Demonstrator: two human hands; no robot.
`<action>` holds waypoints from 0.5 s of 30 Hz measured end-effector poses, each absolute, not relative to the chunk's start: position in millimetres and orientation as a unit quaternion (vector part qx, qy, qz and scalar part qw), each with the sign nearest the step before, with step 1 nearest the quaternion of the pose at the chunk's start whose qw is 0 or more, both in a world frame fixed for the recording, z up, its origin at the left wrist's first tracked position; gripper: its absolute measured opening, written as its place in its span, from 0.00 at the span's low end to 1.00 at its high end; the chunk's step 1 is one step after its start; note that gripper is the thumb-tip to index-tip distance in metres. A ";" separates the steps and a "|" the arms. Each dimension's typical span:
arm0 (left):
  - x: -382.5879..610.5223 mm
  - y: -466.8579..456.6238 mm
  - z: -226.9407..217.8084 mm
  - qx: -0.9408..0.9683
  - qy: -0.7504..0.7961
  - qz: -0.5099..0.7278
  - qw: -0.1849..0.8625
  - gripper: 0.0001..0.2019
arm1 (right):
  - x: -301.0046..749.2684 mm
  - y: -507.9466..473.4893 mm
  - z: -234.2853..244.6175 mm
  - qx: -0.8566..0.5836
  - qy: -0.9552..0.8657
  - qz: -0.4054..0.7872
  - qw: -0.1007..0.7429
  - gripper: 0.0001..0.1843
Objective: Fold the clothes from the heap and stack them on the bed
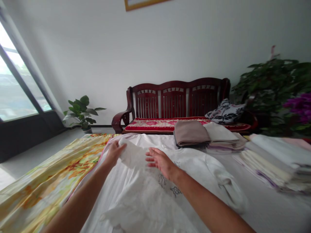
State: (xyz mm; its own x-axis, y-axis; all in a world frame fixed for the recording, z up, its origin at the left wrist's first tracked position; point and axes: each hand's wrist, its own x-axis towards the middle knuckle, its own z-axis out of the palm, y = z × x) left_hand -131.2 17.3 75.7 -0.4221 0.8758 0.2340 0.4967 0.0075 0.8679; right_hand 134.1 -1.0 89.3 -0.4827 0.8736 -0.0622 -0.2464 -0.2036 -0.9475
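A white garment (145, 197) with dark line-drawn flower motifs lies spread in front of me on a pale sheet. My left hand (114, 152) pinches one end of its sleeve, lifting that part a little. My right hand (160, 161) is over the garment with its fingers apart, close to the raised cloth; its fingers do not close on anything. The garment's other sleeve (230, 187) lies crumpled at the right. Part of the printed front is hidden under my right forearm.
Folded cloth stacks lie to the right, one topped by a brown piece (191, 133), another by a white piece (274, 150). A yellow floral cloth (55, 171) covers the left side. Behind stand a dark red wooden bench (172, 100) and a potted plant (84, 113).
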 end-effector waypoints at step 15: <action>-117.7 -88.2 49.2 0.636 0.691 0.263 0.221 0.30 | 148.7 60.0 98.9 -0.403 -0.329 0.704 0.482 0.10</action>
State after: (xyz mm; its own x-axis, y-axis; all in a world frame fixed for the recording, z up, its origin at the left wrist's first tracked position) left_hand -117.7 -88.2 49.2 -0.0929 0.9952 0.0302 0.7626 0.0516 0.6448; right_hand 148.7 60.0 98.9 -0.2090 0.9452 -0.2507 -0.4140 -0.3178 -0.8530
